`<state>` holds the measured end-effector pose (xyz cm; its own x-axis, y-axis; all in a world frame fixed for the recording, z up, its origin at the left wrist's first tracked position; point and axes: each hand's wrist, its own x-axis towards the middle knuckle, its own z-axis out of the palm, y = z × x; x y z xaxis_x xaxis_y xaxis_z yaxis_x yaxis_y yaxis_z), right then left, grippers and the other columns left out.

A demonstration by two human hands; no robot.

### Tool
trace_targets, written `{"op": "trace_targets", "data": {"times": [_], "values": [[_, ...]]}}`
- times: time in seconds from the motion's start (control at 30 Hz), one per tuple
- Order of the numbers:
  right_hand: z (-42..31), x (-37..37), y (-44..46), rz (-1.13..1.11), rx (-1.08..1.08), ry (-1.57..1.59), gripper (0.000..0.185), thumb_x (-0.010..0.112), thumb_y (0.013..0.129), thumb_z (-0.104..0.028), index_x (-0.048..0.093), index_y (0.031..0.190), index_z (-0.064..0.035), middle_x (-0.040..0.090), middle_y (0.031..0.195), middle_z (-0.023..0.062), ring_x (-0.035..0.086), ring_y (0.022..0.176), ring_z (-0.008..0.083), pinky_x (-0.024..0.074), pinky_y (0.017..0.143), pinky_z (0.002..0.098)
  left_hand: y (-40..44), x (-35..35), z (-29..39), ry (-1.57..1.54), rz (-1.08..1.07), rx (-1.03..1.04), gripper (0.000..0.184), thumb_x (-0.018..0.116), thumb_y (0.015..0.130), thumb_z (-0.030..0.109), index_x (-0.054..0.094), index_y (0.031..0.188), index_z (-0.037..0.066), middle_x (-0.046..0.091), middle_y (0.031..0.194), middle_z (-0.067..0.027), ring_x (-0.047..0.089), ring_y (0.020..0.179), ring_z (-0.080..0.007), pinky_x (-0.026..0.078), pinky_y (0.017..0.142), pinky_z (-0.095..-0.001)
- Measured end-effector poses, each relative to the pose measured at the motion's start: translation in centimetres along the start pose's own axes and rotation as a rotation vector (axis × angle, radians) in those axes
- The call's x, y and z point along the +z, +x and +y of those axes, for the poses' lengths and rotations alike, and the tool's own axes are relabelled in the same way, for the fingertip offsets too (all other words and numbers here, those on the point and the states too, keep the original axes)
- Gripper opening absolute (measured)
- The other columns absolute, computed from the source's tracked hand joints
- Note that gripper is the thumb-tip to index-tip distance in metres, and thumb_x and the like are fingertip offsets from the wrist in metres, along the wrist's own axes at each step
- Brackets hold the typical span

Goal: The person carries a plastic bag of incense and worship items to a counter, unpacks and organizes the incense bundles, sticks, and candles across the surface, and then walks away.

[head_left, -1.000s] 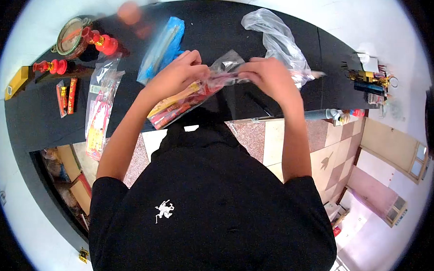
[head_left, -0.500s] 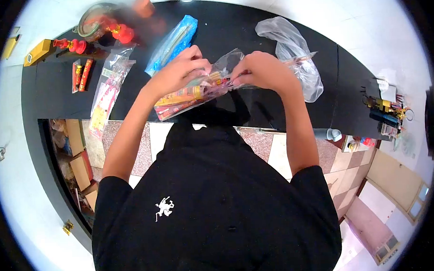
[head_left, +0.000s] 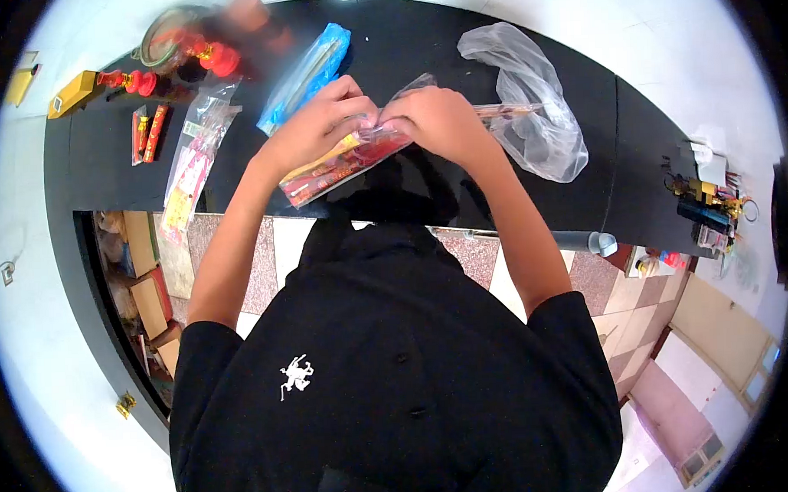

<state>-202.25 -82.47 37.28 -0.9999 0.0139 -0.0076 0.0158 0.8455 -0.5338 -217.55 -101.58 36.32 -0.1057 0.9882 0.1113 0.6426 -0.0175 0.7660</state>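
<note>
A clear plastic bag [head_left: 343, 167] with red and yellow printed contents lies slanted on the black table in front of me. My left hand [head_left: 331, 120] is closed, its fingertips pinching the upper part of this bag. Close against it, my right hand [head_left: 437, 123] pinches the same plastic, thumb and fingers pressed together. A flap of clear film stands up behind the right hand. Just beyond my left hand lies a blue plastic packet [head_left: 306, 76]. To the right of my right hand, a thin reddish-brown strip [head_left: 509, 110] reaches over a crumpled clear bag [head_left: 551, 145].
At the left lie a long clear packet with pink and yellow contents [head_left: 188, 188] and small red tubes [head_left: 154, 135]. Red candlestick-like ornaments [head_left: 221, 59] and a round glass bowl [head_left: 157, 46] stand at the back left. Assorted small items [head_left: 709, 205] crowd the right end.
My right hand has moved left, close up to my left hand. The bag's open-looking end is now gathered between both hands, and its contents there are more covered.
</note>
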Motion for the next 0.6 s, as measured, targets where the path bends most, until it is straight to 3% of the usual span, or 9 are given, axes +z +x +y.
{"op": "trace_targets", "data": {"times": [0.17, 0.27, 0.47, 0.57, 0.6], "values": [[1.0, -4.9, -1.8, -0.011, 0.08, 0.018, 0.015, 0.068, 0.086, -0.02, 0.078, 0.092, -0.0113, 0.072, 0.082, 0.011, 0.067, 0.077, 0.0301, 0.0502, 0.071, 0.0387, -0.1, -0.7, -0.2, -0.032, 0.027, -0.04, 0.013, 0.063, 0.095, 0.013, 0.065, 0.105, 0.006, 0.05, 0.102, -0.0105, 0.054, 0.101, -0.028, 0.045, 0.089, -0.0357], [0.3, -9.1, -2.4, -0.056, 0.2, 0.029, 0.018, 0.071, 0.083, -0.029, 0.078, 0.091, -0.0136, 0.072, 0.08, 0.0107, 0.068, 0.077, 0.0305, 0.0518, 0.07, 0.041, -0.2, -1.1, -0.3, -0.007, 0.016, -0.01, 0.012, 0.065, 0.093, 0.012, 0.066, 0.104, 0.007, 0.05, 0.102, -0.0102, 0.054, 0.101, -0.0277, 0.045, 0.088, -0.036], [1.6, -7.4, -1.5, -0.013, 0.112, 0.148, 0.02, 0.072, 0.081, -0.028, 0.078, 0.092, -0.0122, 0.071, 0.079, 0.0113, 0.067, 0.072, 0.0297, 0.0502, 0.067, 0.0385, 0.5, -1.6, 0.7, 0.023, -0.033, -0.003, 0.011, 0.067, 0.091, 0.009, 0.065, 0.101, 0.006, 0.048, 0.101, -0.0086, 0.052, 0.101, -0.0261, 0.043, 0.091, -0.0347], [1.7, -6.0, -0.3, -0.092, 0.082, 0.222, 0.018, 0.073, 0.085, -0.025, 0.079, 0.094, -0.0102, 0.072, 0.077, 0.0093, 0.065, 0.067, 0.0214, 0.0464, 0.061, 0.034, 0.5, -1.2, -0.3, 0.056, -0.025, 0.028, 0.01, 0.068, 0.09, 0.009, 0.065, 0.099, 0.006, 0.045, 0.1, -0.0082, 0.051, 0.101, -0.0256, 0.043, 0.092, -0.0339], [1.6, -4.6, 0.0, -0.072, 0.047, 0.19, 0.019, 0.073, 0.085, -0.027, 0.077, 0.092, -0.0094, 0.072, 0.078, 0.0104, 0.065, 0.068, 0.024, 0.0476, 0.062, 0.0355, 0.5, -1.0, -0.5, 0.073, -0.018, 0.051, 0.01, 0.068, 0.09, 0.008, 0.065, 0.099, 0.006, 0.044, 0.1, -0.0081, 0.051, 0.101, -0.0256, 0.043, 0.092, -0.0339]]}}
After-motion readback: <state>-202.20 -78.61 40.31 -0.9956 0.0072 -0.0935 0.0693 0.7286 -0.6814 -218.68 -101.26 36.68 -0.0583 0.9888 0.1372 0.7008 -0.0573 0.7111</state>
